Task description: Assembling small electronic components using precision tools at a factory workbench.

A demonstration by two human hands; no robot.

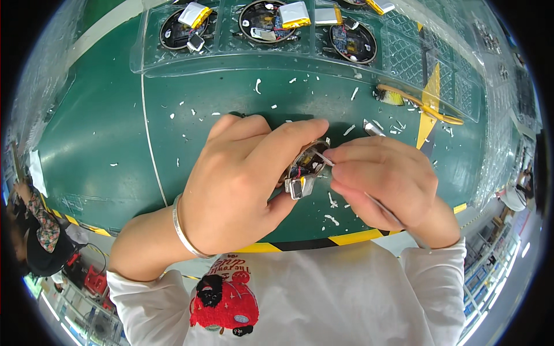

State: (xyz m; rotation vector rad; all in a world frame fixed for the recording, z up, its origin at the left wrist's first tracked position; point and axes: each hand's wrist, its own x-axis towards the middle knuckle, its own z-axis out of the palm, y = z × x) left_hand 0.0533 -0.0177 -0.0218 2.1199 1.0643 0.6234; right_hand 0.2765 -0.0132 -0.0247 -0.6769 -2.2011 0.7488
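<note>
My left hand is closed around the rim of a small round watch case, tilted up over the table. Inside the case are dark parts and thin coloured wires. A small square module with a silver frame hangs at its lower edge, beside my left thumb. My right hand pinches a slim metal tool, apparently tweezers, whose back end shows below the fingers. Its pale tip reaches the right inner side of the case. My right fingers partly hide the tool, and my left fingers cover the far side of the case.
Along the far side, a clear plastic tray holds several open round cases with silver-yellow battery packs. White scraps litter the green mat. A yellow-handled brush lies at the right. Black-yellow tape edges the table. Another person is at far left.
</note>
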